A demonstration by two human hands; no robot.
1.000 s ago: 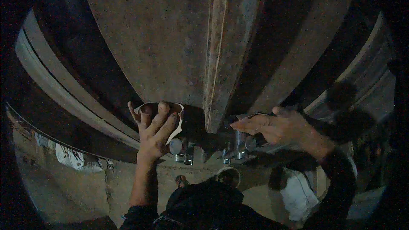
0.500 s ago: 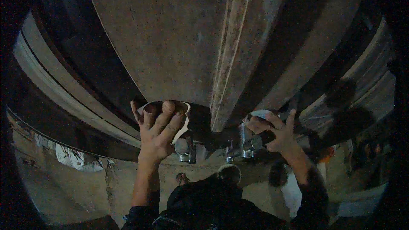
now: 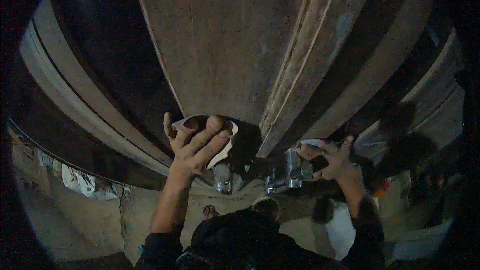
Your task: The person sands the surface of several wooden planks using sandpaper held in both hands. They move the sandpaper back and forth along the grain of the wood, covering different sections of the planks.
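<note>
My left hand (image 3: 192,147) is closed over a pale, thin curved piece (image 3: 227,151) with a ragged edge, at the near end of a long brown board-like surface (image 3: 215,45). Its fingers bend over the top, and the piece's dark inner side faces right. My right hand (image 3: 337,162) curls around something dark that I cannot make out, beside a shiny metal cylinder (image 3: 293,167). A pale rounded edge (image 3: 311,142) shows at its fingertips. Between the hands, closer to the left, is a second metal cylinder (image 3: 222,177).
A raised strip (image 3: 295,55) runs along the brown surface's right side. Long pale rails (image 3: 85,100) curve away at left. Below are the floor (image 3: 150,205), white bundles (image 3: 82,182) at left and a pale sheet (image 3: 342,227) at right. The light is dim.
The brown surface and its strip have shifted right in the picture. My left hand and the pale piece sit slightly farther right; my right hand has shifted a little right and keeps its grip.
</note>
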